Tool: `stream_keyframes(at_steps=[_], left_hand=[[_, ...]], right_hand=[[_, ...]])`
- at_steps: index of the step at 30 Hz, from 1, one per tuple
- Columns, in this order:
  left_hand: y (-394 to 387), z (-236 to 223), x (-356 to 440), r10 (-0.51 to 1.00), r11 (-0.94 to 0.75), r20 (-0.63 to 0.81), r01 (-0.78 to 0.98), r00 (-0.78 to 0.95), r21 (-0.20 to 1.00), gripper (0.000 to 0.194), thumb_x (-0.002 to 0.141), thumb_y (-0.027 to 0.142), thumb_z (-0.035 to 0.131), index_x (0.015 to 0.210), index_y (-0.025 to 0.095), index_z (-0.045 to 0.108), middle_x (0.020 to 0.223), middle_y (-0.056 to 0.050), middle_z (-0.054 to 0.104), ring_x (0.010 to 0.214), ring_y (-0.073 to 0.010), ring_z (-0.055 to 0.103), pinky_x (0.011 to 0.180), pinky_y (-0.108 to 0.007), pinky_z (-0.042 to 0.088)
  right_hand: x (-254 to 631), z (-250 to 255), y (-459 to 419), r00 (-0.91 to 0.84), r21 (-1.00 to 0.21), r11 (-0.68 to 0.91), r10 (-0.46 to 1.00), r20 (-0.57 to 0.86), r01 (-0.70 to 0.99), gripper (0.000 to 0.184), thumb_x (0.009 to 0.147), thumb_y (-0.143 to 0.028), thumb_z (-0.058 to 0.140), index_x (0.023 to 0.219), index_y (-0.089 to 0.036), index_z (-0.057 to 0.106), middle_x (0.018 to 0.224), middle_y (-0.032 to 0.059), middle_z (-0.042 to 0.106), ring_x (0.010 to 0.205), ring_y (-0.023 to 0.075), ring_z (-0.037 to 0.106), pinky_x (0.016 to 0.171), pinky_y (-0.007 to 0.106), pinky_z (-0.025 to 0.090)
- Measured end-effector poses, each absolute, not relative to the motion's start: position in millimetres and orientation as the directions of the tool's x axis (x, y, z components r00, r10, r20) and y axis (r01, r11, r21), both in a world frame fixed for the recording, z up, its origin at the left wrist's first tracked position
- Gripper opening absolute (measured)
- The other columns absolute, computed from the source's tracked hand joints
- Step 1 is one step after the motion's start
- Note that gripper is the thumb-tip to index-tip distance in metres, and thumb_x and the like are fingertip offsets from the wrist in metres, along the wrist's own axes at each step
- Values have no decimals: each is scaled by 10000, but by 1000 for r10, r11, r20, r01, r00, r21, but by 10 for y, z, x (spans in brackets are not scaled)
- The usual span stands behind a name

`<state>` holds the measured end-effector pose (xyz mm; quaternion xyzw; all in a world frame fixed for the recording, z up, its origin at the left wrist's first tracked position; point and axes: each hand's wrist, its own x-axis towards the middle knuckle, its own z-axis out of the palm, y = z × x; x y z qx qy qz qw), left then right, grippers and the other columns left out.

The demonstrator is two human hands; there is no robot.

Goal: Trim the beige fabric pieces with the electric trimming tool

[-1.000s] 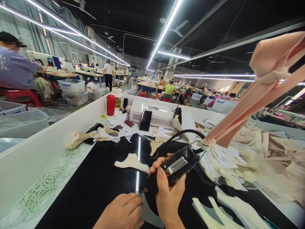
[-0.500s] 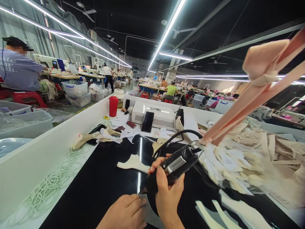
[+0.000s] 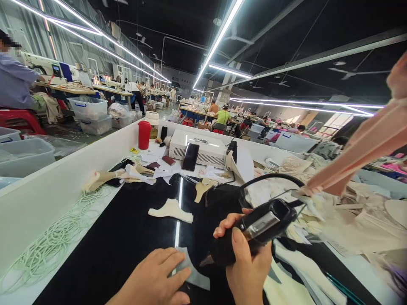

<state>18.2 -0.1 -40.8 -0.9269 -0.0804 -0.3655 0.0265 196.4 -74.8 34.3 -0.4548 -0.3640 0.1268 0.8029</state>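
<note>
My right hand [image 3: 246, 262] is wrapped round a black corded hand-held power tool [image 3: 263, 226] with a silver plate on its side. Its pointed tip [image 3: 206, 260] faces down to the left, beside a small grey curved piece of sheet material [image 3: 199, 277]. My left hand [image 3: 159, 277] lies with fingers stretched and apart over the left end of that grey piece, on the black work surface [image 3: 124, 237]. Farther forward lies a cream shaped fabric piece [image 3: 171, 210], apart from both hands. A pink fabric strip [image 3: 352, 156] runs from the tool's rear end up to the right.
Pale green cord [image 3: 60, 233] lies heaped along the left wall. More cream pieces [image 3: 286, 284] lie right of my right hand, with piled fabric [image 3: 359, 212] beyond. Behind are a phone [image 3: 190, 156], a white vented box [image 3: 203, 148] and a red cup [image 3: 144, 135]. Co-workers sit farther off.
The tool has moved right with my right hand, and its tip has come away from my left fingers. My left hand has spread from a closed shape, exposing the grey piece. The view has shifted.
</note>
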Motion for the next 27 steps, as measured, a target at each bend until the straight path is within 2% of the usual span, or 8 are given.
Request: stream_keyframes(at_steps=[5, 8, 13, 16, 21, 27], left_hand=[[-1, -376, 159, 139, -985, 630, 172, 764, 10, 369, 1077, 542, 504, 1147, 248, 714, 1154, -15, 762, 1008, -195, 726, 833, -300, 589], [10, -340, 155, 109, -987, 628, 160, 771, -25, 380, 1106, 509, 446, 1161, 248, 716, 1168, -14, 760, 1019, -190, 727, 841, -296, 591], [16, -314, 149, 98, -986, 639, 161, 763, -41, 442, 1149, 423, 316, 1135, 249, 722, 1140, -4, 768, 998, -175, 731, 821, -287, 589], [16, -341, 148, 110, -986, 628, 164, 770, -29, 386, 1133, 439, 385, 1154, 245, 718, 1161, -13, 764, 1017, -186, 731, 841, -291, 591], [15, -357, 148, 124, -987, 625, 158, 770, 1, 288, 1053, 480, 593, 1166, 245, 716, 1165, -19, 757, 1015, -192, 726, 855, -275, 594], [8, -326, 153, 123, -988, 632, 156, 765, 3, 295, 1054, 483, 591, 1153, 237, 721, 1156, -22, 762, 1011, -190, 731, 864, -276, 595]], right_hand=[[2057, 250, -965, 703, -831, 537, 535, 469, 145, 278, 954, -333, 725, 1185, -300, 574, 865, -25, 633, 677, 139, 637, 655, 326, 587], [2068, 237, -1017, 735, -839, 529, 516, 440, 131, 297, 943, -338, 736, 1191, -299, 576, 876, -21, 626, 685, 142, 632, 666, 329, 582], [2072, 222, -1032, 709, -822, 543, 513, 485, 170, 281, 950, -316, 726, 1189, -299, 578, 856, -17, 636, 674, 149, 643, 643, 330, 590], [2066, 211, -1023, 699, -824, 534, 517, 494, 187, 262, 961, -324, 715, 1181, -299, 575, 846, -22, 638, 666, 145, 649, 642, 322, 591], [2064, 221, -1005, 708, -835, 516, 516, 482, 192, 257, 967, -325, 713, 1174, -295, 564, 840, -23, 647, 647, 144, 653, 631, 323, 593], [2084, 207, -1066, 725, -826, 545, 510, 463, 144, 286, 953, -344, 724, 1190, -296, 571, 856, -23, 627, 667, 144, 631, 635, 329, 586]])
